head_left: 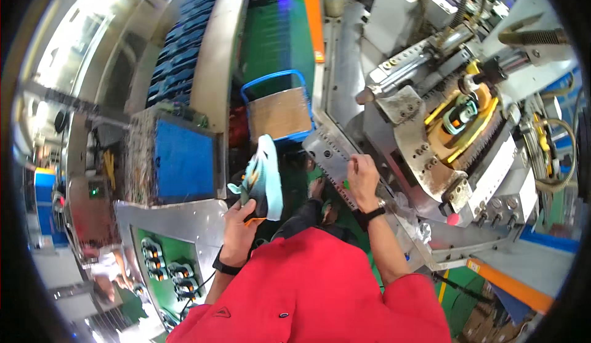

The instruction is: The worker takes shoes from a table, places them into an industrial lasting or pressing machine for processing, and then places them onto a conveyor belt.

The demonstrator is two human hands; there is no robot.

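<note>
My left hand (pixel 239 229) grips a sneaker (pixel 268 183) with a pale aqua sole and a dark upper with orange touches. The sneaker stands on end, its sole turned to the right. Over the metal front panel (pixel 329 152) of a machine, my right hand (pixel 363 180) is curled closed; whatever its fingers hold, if anything, is hidden. A small green button (pixel 346 185) shows beside that hand. Farther right, another shoe (pixel 460 116) in dark and aqua sits inside the machine, between yellow pads (pixel 463 148) and bristly side plates. Neither hand touches it.
The pressing machine (pixel 418 152), with clamps and hoses, fills the right side. Ahead stands a blue-framed cart (pixel 280 112) with a brown board. A conveyor (pixel 191 35) of dark pieces runs along the far left. Several shoes (pixel 181 278) lie on a green surface at lower left.
</note>
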